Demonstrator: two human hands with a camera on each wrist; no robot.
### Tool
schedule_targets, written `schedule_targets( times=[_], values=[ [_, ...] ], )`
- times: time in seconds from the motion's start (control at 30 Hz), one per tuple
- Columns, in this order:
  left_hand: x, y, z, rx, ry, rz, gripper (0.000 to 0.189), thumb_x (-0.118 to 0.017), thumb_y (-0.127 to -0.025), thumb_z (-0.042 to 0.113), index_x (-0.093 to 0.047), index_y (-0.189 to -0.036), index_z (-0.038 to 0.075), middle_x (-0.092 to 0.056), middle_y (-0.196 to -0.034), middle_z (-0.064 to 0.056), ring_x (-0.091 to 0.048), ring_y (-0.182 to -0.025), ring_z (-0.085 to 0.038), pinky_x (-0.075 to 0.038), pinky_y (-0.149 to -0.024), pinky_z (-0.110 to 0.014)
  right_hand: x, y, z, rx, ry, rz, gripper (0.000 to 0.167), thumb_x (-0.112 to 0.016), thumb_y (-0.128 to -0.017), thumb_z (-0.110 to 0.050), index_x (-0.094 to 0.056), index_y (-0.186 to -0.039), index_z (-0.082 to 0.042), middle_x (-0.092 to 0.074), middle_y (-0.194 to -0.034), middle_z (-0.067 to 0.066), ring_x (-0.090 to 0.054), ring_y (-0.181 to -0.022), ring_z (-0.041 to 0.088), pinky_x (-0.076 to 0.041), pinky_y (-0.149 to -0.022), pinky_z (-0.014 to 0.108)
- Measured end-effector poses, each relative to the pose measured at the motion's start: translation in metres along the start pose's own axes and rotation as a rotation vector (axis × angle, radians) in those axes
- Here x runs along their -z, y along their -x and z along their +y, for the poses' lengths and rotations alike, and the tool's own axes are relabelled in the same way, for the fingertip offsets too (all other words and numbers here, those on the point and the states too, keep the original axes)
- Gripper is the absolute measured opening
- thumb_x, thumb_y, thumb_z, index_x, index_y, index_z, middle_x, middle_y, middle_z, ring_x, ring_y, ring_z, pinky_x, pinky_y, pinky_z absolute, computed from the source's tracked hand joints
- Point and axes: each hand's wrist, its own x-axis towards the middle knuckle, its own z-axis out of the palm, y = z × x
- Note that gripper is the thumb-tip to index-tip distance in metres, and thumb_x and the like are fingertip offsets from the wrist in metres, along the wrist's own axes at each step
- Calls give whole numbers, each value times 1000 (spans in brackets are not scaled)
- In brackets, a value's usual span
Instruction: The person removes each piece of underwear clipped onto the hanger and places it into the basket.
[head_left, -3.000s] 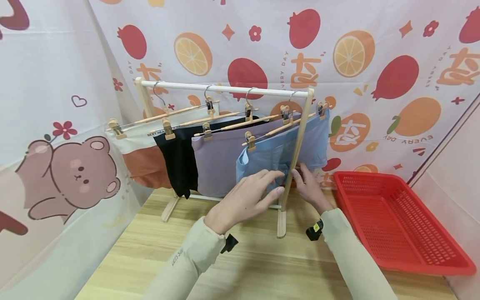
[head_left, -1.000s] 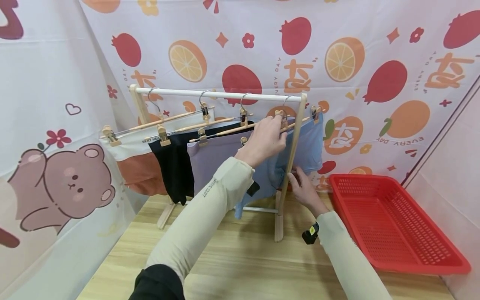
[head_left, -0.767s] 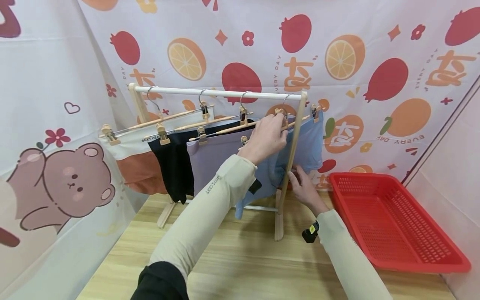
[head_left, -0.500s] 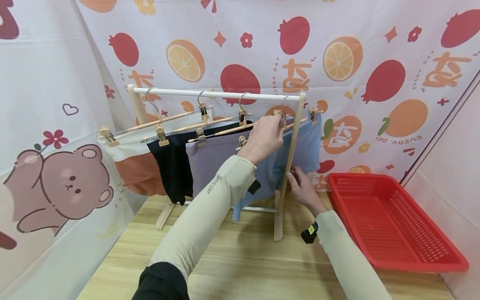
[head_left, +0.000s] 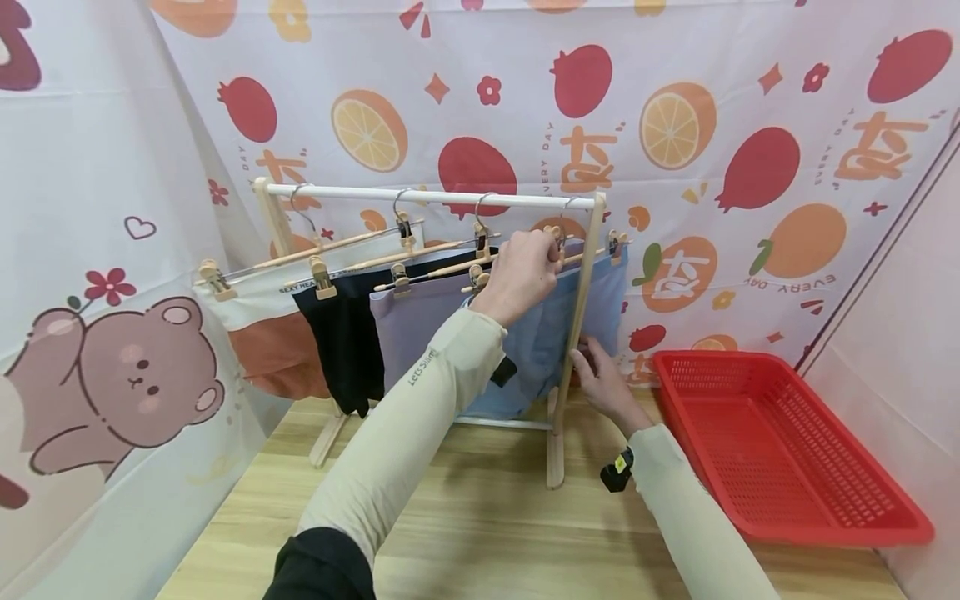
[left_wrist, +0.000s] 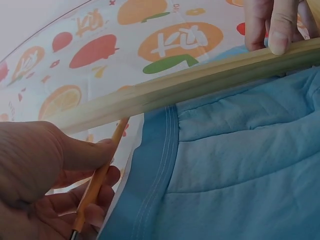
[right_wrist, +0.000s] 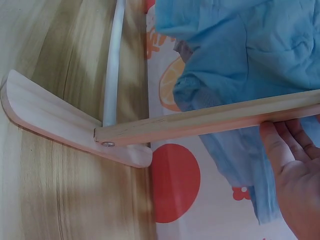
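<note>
My left hand grips the wooden bar of a clip hanger near its middle, thumb on one side and fingers curled round the other. Light blue underpants hang from this hanger, their waistband beside my fingers. The hanger passes behind the right post of a small wooden clothes rack, and one clip shows beyond it. My right hand holds that post lower down, its fingertips at the post's edge in the right wrist view.
Further left on the rack's white rail hang lilac, black and white-and-rust underpants on clip hangers. A red plastic basket stands at the right on the wooden table. Printed cloth walls enclose the table.
My left hand has risen from beside the blue underpants to the hanger bar. Most recently the hanger's far clip and the blue underpants have shifted left. My right hand has stayed by the post.
</note>
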Motion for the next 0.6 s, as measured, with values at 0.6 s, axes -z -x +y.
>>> schedule_targets(
  times=[0.6],
  values=[
    [25, 5, 4, 3, -36, 65, 18, -62, -99, 12, -70, -83, 8, -67, -77, -4, -58, -68, -18, -43, -59, -27, 0, -1, -2, 10, -31, -10, 40, -40, -111, -23, -42, -144, 0, -56, -137, 28, -58, -121, 41, -47, -105, 58]
  ],
)
